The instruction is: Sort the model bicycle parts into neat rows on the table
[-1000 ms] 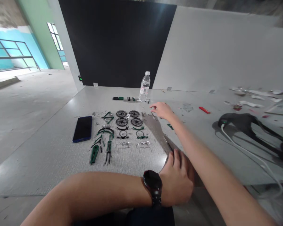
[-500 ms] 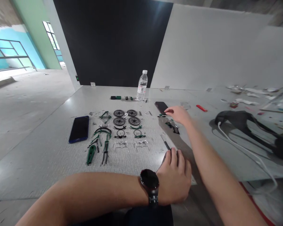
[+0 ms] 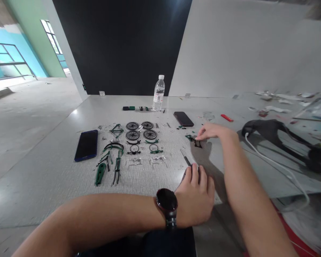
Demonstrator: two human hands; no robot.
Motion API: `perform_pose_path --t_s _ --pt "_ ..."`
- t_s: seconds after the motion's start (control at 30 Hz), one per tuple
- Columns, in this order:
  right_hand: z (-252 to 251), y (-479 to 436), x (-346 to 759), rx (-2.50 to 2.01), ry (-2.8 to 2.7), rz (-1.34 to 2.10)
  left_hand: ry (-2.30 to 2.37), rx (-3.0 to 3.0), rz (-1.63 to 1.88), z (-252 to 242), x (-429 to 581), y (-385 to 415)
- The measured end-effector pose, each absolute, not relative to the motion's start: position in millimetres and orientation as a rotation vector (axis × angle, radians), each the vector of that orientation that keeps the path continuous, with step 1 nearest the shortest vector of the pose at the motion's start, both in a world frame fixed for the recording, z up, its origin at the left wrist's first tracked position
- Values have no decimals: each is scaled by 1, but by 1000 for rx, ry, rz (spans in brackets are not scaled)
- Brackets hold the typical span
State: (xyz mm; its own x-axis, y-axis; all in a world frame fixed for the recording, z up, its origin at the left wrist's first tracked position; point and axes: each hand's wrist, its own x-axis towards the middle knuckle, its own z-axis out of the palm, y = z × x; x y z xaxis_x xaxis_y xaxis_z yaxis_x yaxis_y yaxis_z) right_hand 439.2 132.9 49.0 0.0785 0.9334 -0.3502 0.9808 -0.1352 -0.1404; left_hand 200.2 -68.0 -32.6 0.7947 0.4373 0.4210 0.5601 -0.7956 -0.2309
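Observation:
My left hand (image 3: 196,196), with a watch (image 3: 167,200) on its wrist, lies palm down at the front of the table. Its fingers are curled over the handle of a small screwdriver (image 3: 186,157), whose tip points away from me. To the right, the thumb and fingertips of my right hand (image 3: 210,131) are pinched at a small black-and-green part (image 3: 196,142) on the table. Behind it are tiny green pieces (image 3: 180,127) and a dark phone (image 3: 183,119). Four-spoked detail aside, several black miniature bicycle wheels (image 3: 133,135) sit left of the hands.
Laid-out miniature parts include a green frame (image 3: 116,131), a fork (image 3: 117,169) and clear pieces (image 3: 157,161). A blue-edged phone (image 3: 86,145) lies left. A water bottle (image 3: 158,93) stands at the back. Toward the right are a red object (image 3: 227,117) and a black headset-like strap (image 3: 275,135) with a white cable.
My right hand has moved from beside the dark phone toward me, down to the black-and-green part. My left hand stays over the screwdriver. The view has shifted slightly.

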Motion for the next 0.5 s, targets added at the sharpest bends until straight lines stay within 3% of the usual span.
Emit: perform_pose_path --t_s 0.5 --pt "53 133 425 2061 2116 -337 -762 -2628 -544 -35 202 -68"
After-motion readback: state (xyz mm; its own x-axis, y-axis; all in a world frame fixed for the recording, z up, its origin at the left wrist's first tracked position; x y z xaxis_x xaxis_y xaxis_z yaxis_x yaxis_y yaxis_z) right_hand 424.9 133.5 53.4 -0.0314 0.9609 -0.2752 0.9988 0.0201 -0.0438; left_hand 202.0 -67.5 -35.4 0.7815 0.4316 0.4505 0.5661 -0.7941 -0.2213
